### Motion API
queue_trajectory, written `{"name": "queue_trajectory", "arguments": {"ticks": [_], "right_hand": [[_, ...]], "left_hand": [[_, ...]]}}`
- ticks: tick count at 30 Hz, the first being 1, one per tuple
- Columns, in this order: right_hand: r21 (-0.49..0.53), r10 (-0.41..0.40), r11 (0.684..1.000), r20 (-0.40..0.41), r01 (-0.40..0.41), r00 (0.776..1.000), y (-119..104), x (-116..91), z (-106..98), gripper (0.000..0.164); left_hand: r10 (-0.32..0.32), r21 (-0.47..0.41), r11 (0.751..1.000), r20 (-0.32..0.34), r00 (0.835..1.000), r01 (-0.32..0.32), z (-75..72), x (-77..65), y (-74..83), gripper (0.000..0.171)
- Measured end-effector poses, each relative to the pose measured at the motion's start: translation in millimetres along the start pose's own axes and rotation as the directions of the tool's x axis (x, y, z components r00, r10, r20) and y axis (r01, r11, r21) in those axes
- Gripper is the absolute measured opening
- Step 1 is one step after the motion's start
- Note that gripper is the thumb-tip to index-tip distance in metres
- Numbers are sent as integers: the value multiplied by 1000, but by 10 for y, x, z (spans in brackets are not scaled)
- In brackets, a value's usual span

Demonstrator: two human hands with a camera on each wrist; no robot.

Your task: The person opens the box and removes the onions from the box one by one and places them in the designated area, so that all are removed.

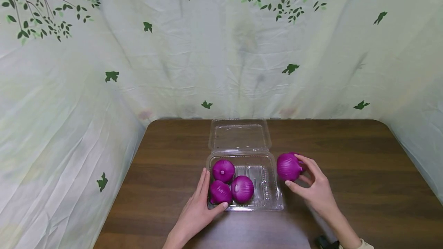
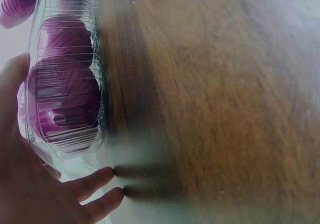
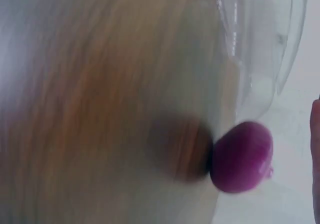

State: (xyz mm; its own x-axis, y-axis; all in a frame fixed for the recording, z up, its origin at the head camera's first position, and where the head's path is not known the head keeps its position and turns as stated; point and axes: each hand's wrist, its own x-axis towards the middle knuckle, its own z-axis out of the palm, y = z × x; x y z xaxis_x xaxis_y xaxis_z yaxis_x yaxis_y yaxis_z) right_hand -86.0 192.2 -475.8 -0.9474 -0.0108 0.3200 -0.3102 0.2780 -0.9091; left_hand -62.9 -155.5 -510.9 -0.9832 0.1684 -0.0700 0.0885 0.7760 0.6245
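Observation:
A clear plastic clamshell container (image 1: 268, 203) lies with its lid folded back on the table. Inside its left half sit three red onions (image 1: 242, 189), one at the back and two in front. My left hand (image 1: 197, 210) rests against the near left corner, thumb at the front rim and fingers straight along the left side. To the right of the container, my right hand (image 1: 315, 187) holds another red onion (image 1: 288, 167) between thumb and fingers, raised above rim height in the left wrist view. In the right wrist view, one more onion (image 3: 242, 156) stands on the table near the container.
The brown wooden table (image 1: 363, 172) has its far edge just behind the lid (image 1: 240, 135). A pale cloth (image 1: 221, 49) with printed leaves hangs behind and at both sides. The container's right half shows its ribbed floor.

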Motion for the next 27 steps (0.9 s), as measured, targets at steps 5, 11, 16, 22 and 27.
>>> {"name": "queue_trajectory", "arguments": {"ticks": [5,11,16,22,27], "right_hand": [[-54,36,998,-14,-36,999,175,20,-170,77],[-109,54,992,-30,-57,998,76,32,-327,70],[-165,118,977,-100,-133,988,178,10,-419,69],[-232,168,952,-154,-201,974,473,11,-549,71],[-307,163,929,-164,-207,973,562,31,-637,73]], "left_hand": [[3,0,1000,-4,1000,-3,-1,-5,-6,110],[0,3,1000,-4,1000,0,5,-1,-20,110],[-7,-2,1000,3,1000,7,-3,-6,-12,111],[-5,-6,1000,2,1000,5,-4,-7,-6,110],[-11,-4,1000,4,1000,11,-2,-5,-5,110]]}}
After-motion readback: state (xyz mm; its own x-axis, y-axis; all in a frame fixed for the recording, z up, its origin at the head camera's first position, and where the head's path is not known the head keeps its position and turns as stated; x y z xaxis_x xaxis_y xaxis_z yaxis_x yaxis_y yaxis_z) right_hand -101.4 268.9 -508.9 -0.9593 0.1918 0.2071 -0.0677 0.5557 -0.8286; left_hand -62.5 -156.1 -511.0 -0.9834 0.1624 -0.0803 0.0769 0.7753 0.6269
